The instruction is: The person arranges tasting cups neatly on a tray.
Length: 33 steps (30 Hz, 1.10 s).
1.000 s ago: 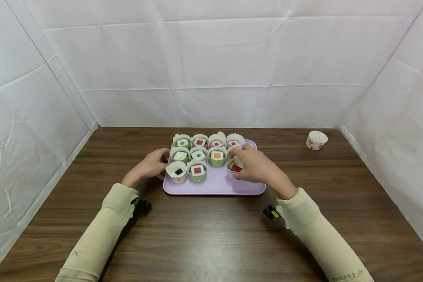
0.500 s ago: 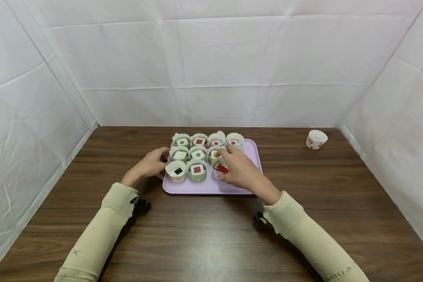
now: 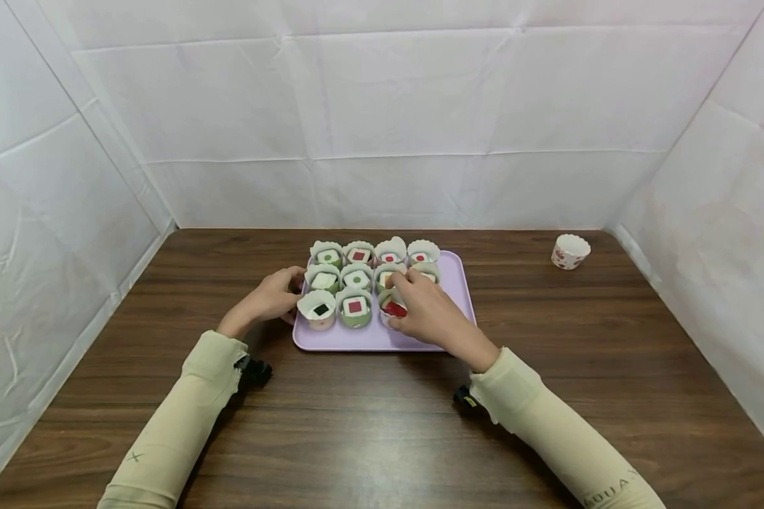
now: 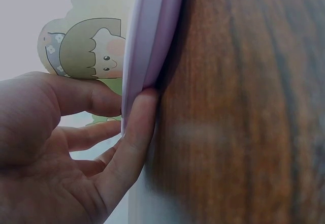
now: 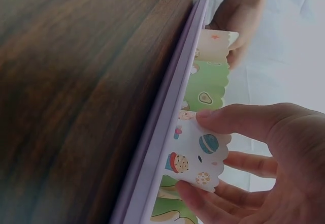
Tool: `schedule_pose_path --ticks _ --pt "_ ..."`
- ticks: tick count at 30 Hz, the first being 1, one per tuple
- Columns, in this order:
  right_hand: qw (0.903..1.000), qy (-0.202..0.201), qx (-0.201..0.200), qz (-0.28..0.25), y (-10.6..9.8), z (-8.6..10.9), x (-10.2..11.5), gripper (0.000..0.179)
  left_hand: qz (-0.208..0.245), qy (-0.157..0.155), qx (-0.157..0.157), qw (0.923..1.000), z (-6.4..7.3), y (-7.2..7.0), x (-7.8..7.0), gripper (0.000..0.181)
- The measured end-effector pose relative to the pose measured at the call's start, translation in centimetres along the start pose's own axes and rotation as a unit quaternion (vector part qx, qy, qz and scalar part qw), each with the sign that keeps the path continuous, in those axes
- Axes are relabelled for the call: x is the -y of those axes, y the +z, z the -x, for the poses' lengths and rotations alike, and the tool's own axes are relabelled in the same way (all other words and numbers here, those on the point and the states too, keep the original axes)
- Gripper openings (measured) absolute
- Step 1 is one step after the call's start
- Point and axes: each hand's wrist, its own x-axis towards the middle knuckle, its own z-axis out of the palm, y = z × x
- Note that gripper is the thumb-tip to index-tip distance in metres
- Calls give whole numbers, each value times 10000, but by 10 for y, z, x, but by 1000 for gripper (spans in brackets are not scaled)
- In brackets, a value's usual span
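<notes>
A lilac tray [image 3: 350, 341] bears rows of paper baking cups, green, pink and white, with small white blocks inside. My left hand [image 3: 269, 297] pinches the tray's left edge; in the left wrist view, the thumb and fingers lie on both sides of the rim. My right hand [image 3: 429, 312] grips a white baking cup [image 5: 193, 153] printed with small pictures, in the front row. Something red [image 3: 393, 308] shows inside that cup. To its left stands a green cup [image 3: 355, 319] holding a block with a pink square. Beyond it, a pink cup [image 3: 320, 322] holds a black-marked block.
A lone white cup with a reddish print [image 3: 570, 253] stands at the table's back right. The brown wooden table [image 3: 356, 424] is closed in by white sheeting [image 3: 395, 99] at the back and sides.
My right hand has moved left across the tray with the white cup, bringing it beside the green cup in the front row. My left hand has stayed at the tray's edge.
</notes>
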Motion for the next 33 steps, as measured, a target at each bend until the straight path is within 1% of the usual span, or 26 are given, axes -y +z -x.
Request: schedule_pose_path --ticks 6,13,24,28,33 --pt "9999 100 -33 -82 1 0 2 59 -15 34 29 10000 0 -1 -1 57" --pt "9995 183 -37 -248 0 1 4 61 -45 22 -25 10000 -1 0 0 56" --pt "9999 125 17 -51 1 0 3 60 -81 35 -42 10000 0 1 0 55" --pt "9998 161 91 -15 -3 1 4 61 -88 44 -24 9999 0 0 -1 56" --pt "9993 292 198 -99 -11 2 5 64 -92 33 1 10000 0 0 -1 56"
